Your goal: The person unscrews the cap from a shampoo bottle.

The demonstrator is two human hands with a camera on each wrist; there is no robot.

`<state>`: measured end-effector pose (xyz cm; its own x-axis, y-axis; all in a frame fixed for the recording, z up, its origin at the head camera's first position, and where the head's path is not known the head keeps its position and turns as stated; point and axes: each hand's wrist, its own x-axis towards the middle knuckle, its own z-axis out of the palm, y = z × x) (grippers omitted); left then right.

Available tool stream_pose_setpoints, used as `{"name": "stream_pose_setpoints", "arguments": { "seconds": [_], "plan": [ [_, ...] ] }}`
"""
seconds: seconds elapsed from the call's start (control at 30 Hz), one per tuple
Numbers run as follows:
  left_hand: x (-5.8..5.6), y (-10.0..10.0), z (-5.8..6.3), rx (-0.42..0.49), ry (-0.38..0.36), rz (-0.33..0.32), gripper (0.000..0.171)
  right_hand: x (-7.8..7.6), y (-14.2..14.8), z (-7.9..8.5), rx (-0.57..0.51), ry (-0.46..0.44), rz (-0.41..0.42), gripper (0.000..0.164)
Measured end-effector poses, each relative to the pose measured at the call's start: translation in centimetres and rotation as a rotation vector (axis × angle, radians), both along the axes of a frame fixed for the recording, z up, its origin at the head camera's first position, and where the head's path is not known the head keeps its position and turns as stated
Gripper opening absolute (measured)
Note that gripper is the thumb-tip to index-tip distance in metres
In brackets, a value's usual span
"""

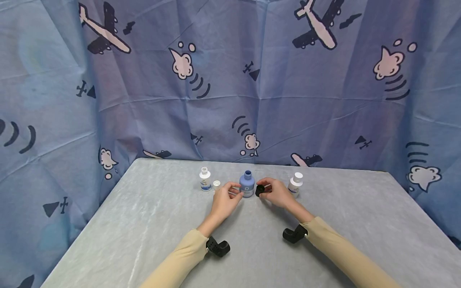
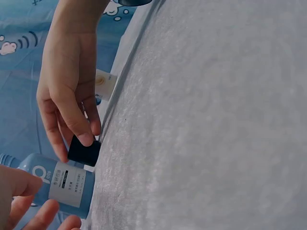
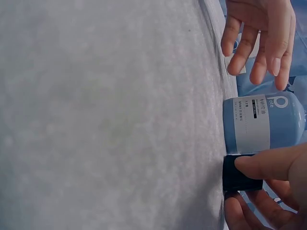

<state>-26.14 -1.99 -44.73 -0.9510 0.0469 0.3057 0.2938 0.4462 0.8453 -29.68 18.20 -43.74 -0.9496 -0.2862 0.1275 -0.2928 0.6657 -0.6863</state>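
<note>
A blue bottle (image 1: pixel 247 185) with a pale label stands uncapped on the table between the two hands. My right hand (image 1: pixel 276 193) pinches a black cap (image 1: pixel 260 190) between thumb and fingers, low at the tabletop, just right of the bottle. In the right wrist view the cap (image 3: pixel 240 173) sits close beside the bottle (image 3: pixel 264 123). At the bottle's left side is my left hand (image 1: pixel 226 200), its fingers loosely bent and holding nothing; the right wrist view shows a gap between those fingers (image 3: pixel 258 72) and the bottle.
Left of the blue bottle stand an uncapped white bottle (image 1: pixel 205 180) and a small white cap (image 1: pixel 216 184). Another white bottle (image 1: pixel 295 185), its cap on, stands behind the right hand. A patterned curtain (image 1: pixel 230 80) hangs behind the table (image 1: pixel 173 224).
</note>
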Motion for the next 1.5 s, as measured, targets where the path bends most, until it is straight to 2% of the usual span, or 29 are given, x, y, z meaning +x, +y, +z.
{"name": "stream_pose_setpoints", "arguments": {
  "seconds": [0.13,0.3,0.6,0.77,1.07,1.27,1.5],
  "plan": [
    [0.3,0.1,0.2,0.011,-0.008,0.007,0.017,0.2,0.0,0.1,0.007,0.01,-0.009,0.039],
    [0.6,0.6,0.5,0.035,0.001,0.007,0.018,1.1,0.3,0.4,-0.006,0.102,-0.04,0.04],
    [1.3,1.3,0.7,0.035,-0.022,-0.163,0.03,2.9,1.0,0.5,-0.068,0.25,-0.086,0.038],
    [1.7,1.8,1.0,0.047,-0.034,-0.2,0.032,3.5,1.5,0.5,-0.103,0.329,-0.116,0.034],
    [2.1,2.9,1.4,0.008,-0.101,-0.241,0.034,5.0,3.7,0.0,-0.146,0.353,-0.171,0.03],
    [1.9,4.1,1.4,0.001,-0.128,-0.292,0.038,5.8,5.4,0.6,-0.163,0.262,-0.2,0.027],
    [2.1,5.2,1.2,0.0,-0.127,-0.307,0.04,6.1,7.0,1.0,-0.163,0.25,-0.212,0.024]
  ]
}}
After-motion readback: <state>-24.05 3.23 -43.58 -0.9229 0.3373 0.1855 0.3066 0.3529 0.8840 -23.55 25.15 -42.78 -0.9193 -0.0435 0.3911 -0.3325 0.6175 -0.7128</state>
